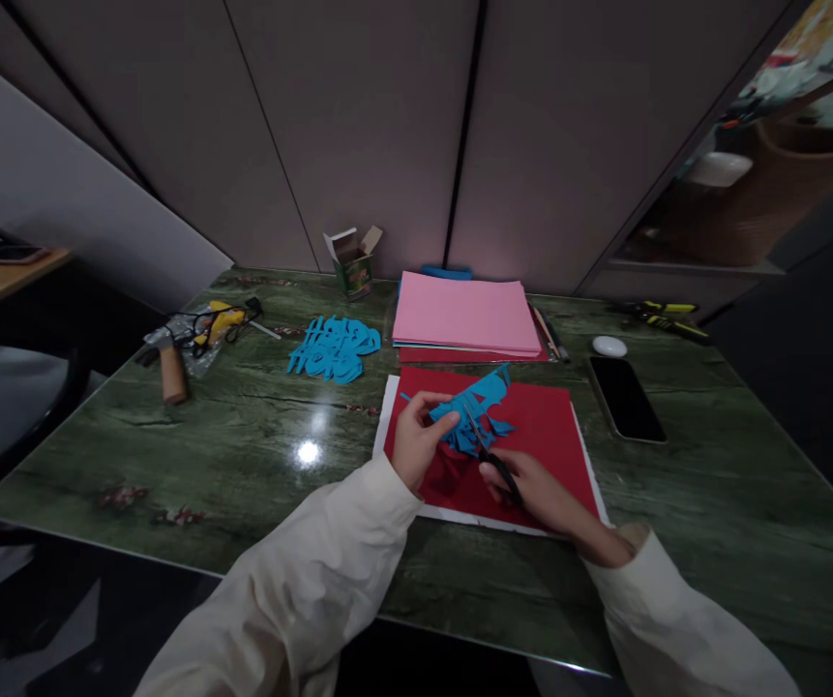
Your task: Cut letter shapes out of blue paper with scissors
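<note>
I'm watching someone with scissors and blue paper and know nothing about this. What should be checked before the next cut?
1. Left hand holds the blue paper: ok, gripped at its edge.
2. Right hand holds the scissors: ok, handles in the fingers.
3. Blades are at the paper: ok, they lie over the blue piece.
4. Blades are open: cannot tell from this view.
5. Left hand is apart from the blades: ok, a gap shows between them.
6. Smartphone is away from the red sheet: ok, it lies beside it, not touching.
</note>
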Demonstrator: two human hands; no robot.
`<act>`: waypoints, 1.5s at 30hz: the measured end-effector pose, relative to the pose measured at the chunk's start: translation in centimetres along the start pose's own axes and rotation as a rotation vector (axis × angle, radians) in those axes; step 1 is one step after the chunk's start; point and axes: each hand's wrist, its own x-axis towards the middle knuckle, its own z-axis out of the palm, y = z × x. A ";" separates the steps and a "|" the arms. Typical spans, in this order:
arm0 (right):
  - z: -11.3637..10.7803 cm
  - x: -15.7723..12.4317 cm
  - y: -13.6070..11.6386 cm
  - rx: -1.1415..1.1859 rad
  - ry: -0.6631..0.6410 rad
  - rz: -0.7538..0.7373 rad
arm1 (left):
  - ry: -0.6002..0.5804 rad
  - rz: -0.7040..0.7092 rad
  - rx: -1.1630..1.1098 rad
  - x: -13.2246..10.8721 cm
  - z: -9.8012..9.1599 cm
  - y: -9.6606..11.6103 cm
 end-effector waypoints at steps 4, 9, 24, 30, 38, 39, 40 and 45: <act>0.2 0.0 0.2 0.030 0.017 0.006 | 0.003 -0.013 -0.011 0.0 0.0 0.0; 0.4 0.0 0.2 0.055 0.023 0.022 | 0.006 -0.007 -0.007 0.0 -0.1 0.0; 0.6 0.0 0.1 0.053 0.027 0.033 | -0.002 -0.014 -0.012 0.1 -0.1 -0.3; 0.7 0.0 -0.2 0.064 0.032 0.037 | 0.003 -0.013 -0.013 0.0 -0.1 -0.3; 0.7 0.0 -0.3 0.052 0.040 0.045 | 0.036 -0.028 0.008 0.0 0.0 -0.1; 0.8 0.0 -0.2 0.049 0.041 0.043 | 0.037 -0.027 0.009 0.0 0.1 -0.1; 0.8 0.0 -0.2 0.046 0.040 0.042 | 0.037 -0.027 0.009 0.0 0.1 0.0; 0.7 0.0 -0.1 0.039 0.041 0.045 | 0.039 -0.008 0.019 0.0 0.1 -0.1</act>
